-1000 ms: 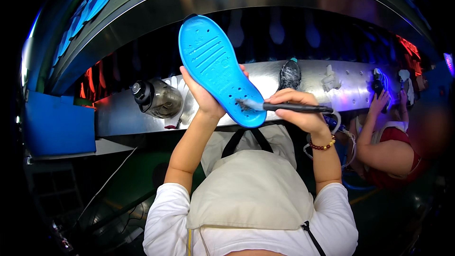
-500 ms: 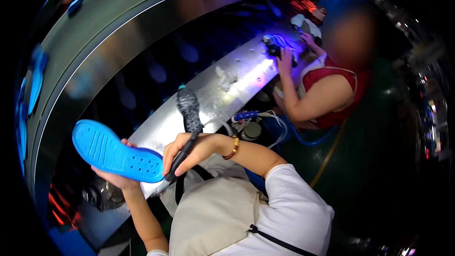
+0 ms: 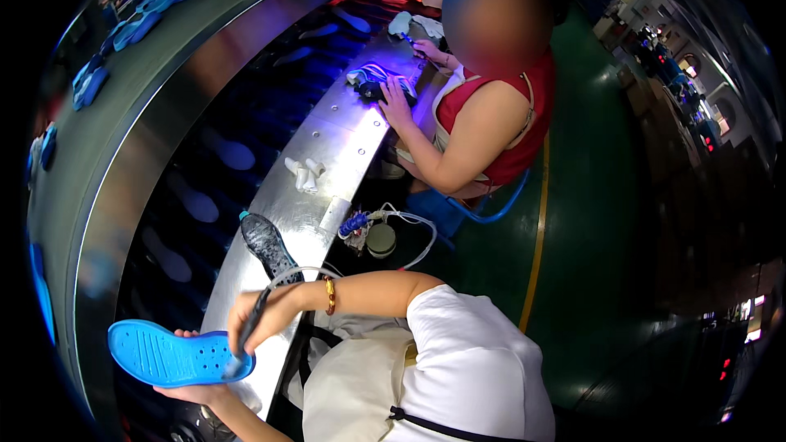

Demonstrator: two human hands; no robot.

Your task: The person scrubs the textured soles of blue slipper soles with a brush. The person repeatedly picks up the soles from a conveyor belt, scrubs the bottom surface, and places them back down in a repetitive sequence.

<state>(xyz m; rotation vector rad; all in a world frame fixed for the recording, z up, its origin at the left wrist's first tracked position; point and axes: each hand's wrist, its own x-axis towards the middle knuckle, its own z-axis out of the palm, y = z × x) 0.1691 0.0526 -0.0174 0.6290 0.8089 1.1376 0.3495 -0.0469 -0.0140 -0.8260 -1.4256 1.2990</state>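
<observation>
At the lower left of the frame, a blue shoe sole [image 3: 176, 354] was cradled from beneath by the left hand [image 3: 196, 393], fingers curled under it. A brush [image 3: 246, 336] was gripped in the closed right hand [image 3: 266, 315]. The sole was judged light and flexible, best supported under its middle.

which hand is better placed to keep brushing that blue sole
The right hand: it grips the brush, whose tip touches the blue sole. The left hand is underneath, holding the sole up.
</observation>
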